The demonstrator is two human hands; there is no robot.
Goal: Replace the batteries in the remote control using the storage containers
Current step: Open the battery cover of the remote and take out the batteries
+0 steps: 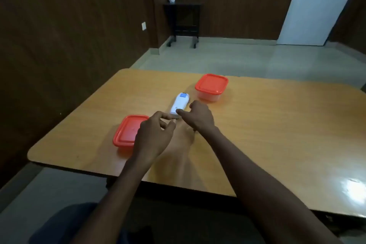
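Two hands at remote's [179, 103] near end, mid-table [277, 125]. Left hand [153, 134] fingers loosely curled, grasping nothing. Right hand [200, 116] index tip touching remote, no grip closed. Remote likely light, rigid, smooth plastic; may skid. Best hold: long side edges. Two red-lidded boxes [129, 130] [211, 86] shut, flanking remote.

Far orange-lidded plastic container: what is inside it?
The far orange-lidded clear plastic container is closed; its translucent walls show nothing distinct, so any contents cannot be told. The near one is also lidded, partly behind the left hand.
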